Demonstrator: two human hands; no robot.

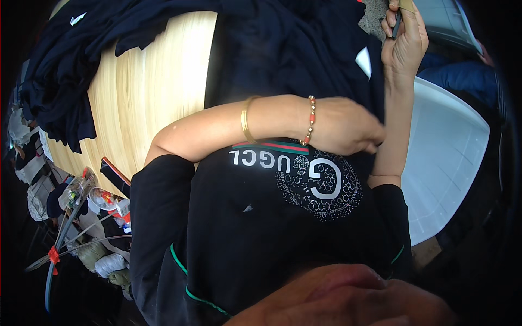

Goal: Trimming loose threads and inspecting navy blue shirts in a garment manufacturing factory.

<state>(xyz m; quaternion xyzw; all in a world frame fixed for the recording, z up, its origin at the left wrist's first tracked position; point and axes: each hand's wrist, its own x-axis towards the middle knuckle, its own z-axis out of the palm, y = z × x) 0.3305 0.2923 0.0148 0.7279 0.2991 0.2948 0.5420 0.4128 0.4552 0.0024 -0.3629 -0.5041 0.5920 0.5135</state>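
Observation:
Dark navy cloth [283, 49] spreads in front of me, from the table's far side to near my right arm. Bent across my chest, my left hand [342, 125] has its fingers curled together beside my right forearm; it is slightly blurred, and whatever it may pinch is hidden. My right hand [405, 46] is raised at the far right. Its closed fingers hold a small dark narrow tool [396, 27], whose kind I cannot make out. A tan piece [406, 5] shows at the fingertips, cut off by the picture's edge. A white tag [364, 62] lies on the cloth near my right wrist.
A light wood-grain table [157, 65] stands to my left, partly under more navy cloth [54, 81]. A dark phone-like object [116, 176] lies at its near edge. Bags and bundles [103, 261] crowd the lower left. A white plastic surface [446, 157] curves along my right.

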